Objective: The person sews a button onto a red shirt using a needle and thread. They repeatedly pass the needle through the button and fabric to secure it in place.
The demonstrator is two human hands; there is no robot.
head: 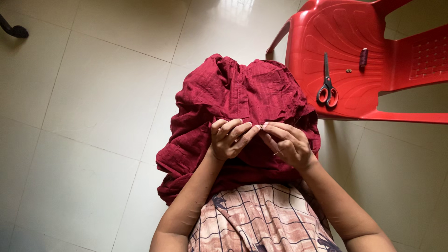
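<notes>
A dark red garment (233, 93) lies bunched over my lap and hangs toward the floor. My left hand (229, 138) pinches a fold of the garment near its middle, fingers curled. My right hand (287, 142) is beside it, fingertips touching the same spot. It holds a thin needle between the fingers, and a small button-like piece shows at the fingertips. Both hands meet over the cloth.
A red plastic chair (373, 100) stands to the right. On its seat lie scissors (326, 86) with red and grey handles, a dark thread spool (363, 57) and small buttons (348, 70). Pale floor tiles (93, 116) surround me. A dark object (14, 29) sits far left.
</notes>
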